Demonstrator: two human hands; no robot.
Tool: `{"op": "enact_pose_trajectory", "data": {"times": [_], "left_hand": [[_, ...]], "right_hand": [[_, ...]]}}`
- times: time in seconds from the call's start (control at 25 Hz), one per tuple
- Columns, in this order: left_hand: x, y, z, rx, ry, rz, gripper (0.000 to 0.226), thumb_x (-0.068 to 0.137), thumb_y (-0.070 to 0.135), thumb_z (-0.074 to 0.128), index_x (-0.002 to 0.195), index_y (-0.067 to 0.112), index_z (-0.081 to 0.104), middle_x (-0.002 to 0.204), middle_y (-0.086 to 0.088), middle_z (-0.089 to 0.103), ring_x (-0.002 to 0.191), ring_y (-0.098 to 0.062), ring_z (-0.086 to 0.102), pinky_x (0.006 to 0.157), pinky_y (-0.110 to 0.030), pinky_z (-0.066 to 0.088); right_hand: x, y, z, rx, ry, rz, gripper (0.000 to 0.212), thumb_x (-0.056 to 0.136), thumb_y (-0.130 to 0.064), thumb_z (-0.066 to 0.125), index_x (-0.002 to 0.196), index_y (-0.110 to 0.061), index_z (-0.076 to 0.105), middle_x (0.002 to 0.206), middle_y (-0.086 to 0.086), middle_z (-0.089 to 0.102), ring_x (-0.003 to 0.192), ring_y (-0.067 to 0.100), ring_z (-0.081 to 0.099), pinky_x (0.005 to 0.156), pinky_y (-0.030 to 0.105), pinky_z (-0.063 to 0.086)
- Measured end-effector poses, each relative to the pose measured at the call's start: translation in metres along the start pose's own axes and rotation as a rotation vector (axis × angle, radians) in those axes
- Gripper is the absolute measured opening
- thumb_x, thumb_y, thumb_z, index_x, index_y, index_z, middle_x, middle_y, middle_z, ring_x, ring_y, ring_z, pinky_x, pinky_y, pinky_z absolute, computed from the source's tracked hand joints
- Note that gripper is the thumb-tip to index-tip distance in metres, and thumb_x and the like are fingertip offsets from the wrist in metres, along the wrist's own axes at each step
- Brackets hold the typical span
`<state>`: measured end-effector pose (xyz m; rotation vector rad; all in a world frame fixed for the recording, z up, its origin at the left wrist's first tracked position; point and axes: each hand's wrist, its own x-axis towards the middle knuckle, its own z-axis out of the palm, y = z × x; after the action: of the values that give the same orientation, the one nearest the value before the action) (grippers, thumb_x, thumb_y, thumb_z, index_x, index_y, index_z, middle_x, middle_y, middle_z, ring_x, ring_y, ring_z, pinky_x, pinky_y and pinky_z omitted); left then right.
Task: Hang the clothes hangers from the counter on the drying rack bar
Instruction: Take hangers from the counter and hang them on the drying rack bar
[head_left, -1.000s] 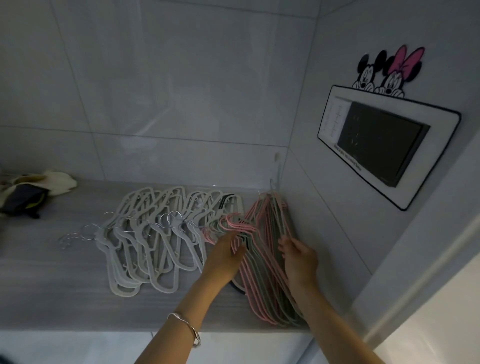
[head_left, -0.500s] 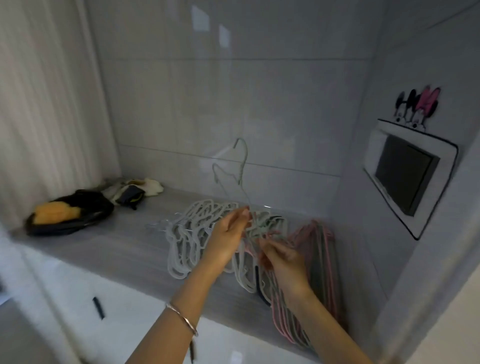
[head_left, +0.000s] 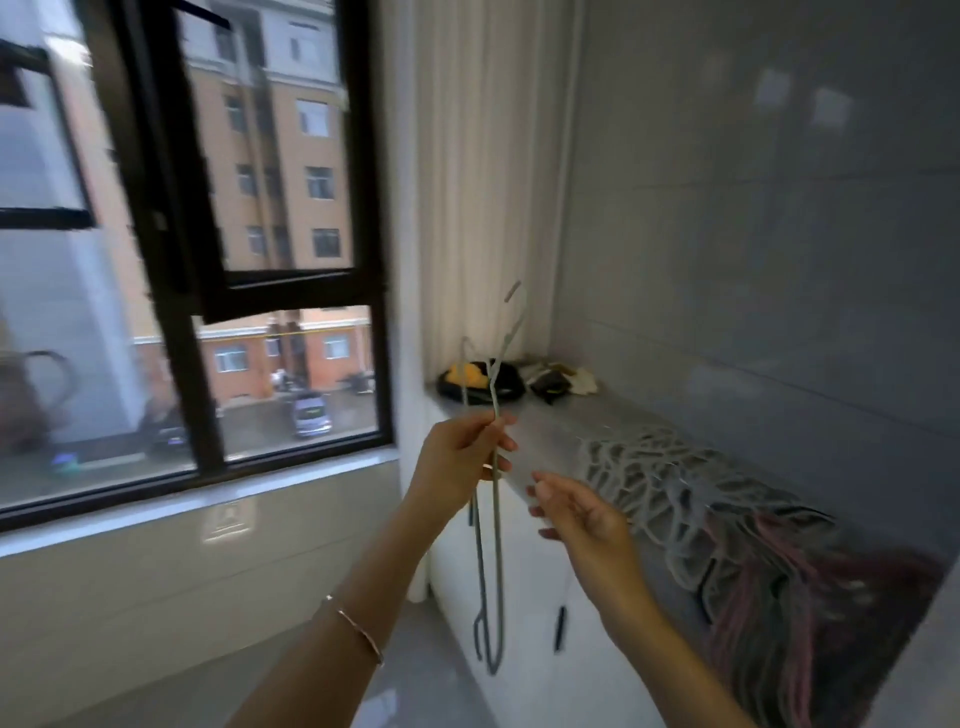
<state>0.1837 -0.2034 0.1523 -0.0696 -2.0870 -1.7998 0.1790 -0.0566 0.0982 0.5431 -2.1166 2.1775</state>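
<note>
My left hand (head_left: 460, 462) pinches a thin grey-green hanger (head_left: 496, 551) near its neck. It hangs edge-on, with the hook up and the body dangling in front of the counter's edge. A second hanger seems to hang with it. My right hand (head_left: 579, 517) is just to the right, fingers apart, holding nothing. On the grey counter (head_left: 550, 431) lies a spread of white hangers (head_left: 660, 478) and, further right, a pile of pink and grey hangers (head_left: 779, 582). No drying rack bar is in view.
A black dish with something yellow (head_left: 470, 382) and a bundle of cloth (head_left: 558, 382) sit at the counter's far end beside a pale curtain (head_left: 483, 171). A dark-framed window (head_left: 208, 260) fills the left. White cabinet fronts (head_left: 524, 613) run under the counter.
The view has swung left from the wall corner toward the window. My left hand has lifted the hanger off the counter pile and carried it left; my right hand has let go.
</note>
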Motion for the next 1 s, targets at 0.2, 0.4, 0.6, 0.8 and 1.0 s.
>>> {"op": "enact_pose_trajectory", "data": {"times": [0.2, 0.4, 0.6, 0.8, 1.0], "left_hand": [[-0.082, 0.075, -0.11, 0.16, 0.188, 0.099, 0.021, 0.098, 0.016, 0.044, 0.095, 0.017, 0.065, 0.073, 0.0, 0.064, 0.058, -0.013, 0.062, 0.057, -0.021, 0.054], [-0.17, 0.138, -0.191, 0.223, 0.37, 0.175, 0.024, 0.098, 0.015, 0.042, 0.091, 0.018, 0.065, 0.068, 0.006, 0.063, 0.05, -0.007, 0.062, 0.048, -0.017, 0.051], [-0.267, 0.181, -0.27, 0.258, 0.519, 0.215, 0.023, 0.097, 0.016, 0.043, 0.096, 0.017, 0.066, 0.068, 0.004, 0.062, 0.052, -0.009, 0.062, 0.051, -0.019, 0.053], [-0.354, 0.205, -0.353, 0.265, 0.592, 0.183, 0.024, 0.097, 0.017, 0.043, 0.097, 0.016, 0.067, 0.07, 0.002, 0.061, 0.054, -0.01, 0.062, 0.051, -0.02, 0.052], [-0.419, 0.21, -0.423, 0.282, 0.669, 0.112, 0.024, 0.097, 0.019, 0.044, 0.101, 0.017, 0.068, 0.073, 0.003, 0.065, 0.057, -0.01, 0.064, 0.056, -0.02, 0.055]], "right_hand": [[-0.018, -0.057, 0.088, -0.017, -0.189, -0.172, 0.032, 0.087, -0.034, 0.058, 0.117, -0.044, 0.049, 0.127, -0.018, 0.048, 0.116, 0.002, 0.046, 0.092, 0.017, 0.038], [-0.067, -0.1, 0.185, 0.092, -0.347, -0.22, 0.071, 0.077, -0.055, 0.053, 0.139, -0.046, 0.02, 0.148, -0.024, 0.019, 0.133, 0.0, 0.023, 0.107, 0.024, 0.022], [-0.14, -0.143, 0.282, 0.277, -0.506, -0.293, 0.065, 0.082, -0.051, 0.057, 0.139, -0.04, 0.026, 0.15, -0.016, 0.028, 0.138, 0.004, 0.028, 0.114, 0.029, 0.023], [-0.215, -0.171, 0.373, 0.302, -0.655, -0.292, 0.064, 0.079, -0.049, 0.05, 0.14, -0.04, 0.03, 0.149, -0.016, 0.031, 0.135, 0.003, 0.031, 0.111, 0.03, 0.027], [-0.259, -0.172, 0.438, 0.118, -0.689, -0.337, 0.059, 0.087, -0.04, 0.052, 0.141, -0.032, 0.031, 0.141, -0.021, 0.029, 0.127, -0.003, 0.027, 0.104, 0.02, 0.024]]}}
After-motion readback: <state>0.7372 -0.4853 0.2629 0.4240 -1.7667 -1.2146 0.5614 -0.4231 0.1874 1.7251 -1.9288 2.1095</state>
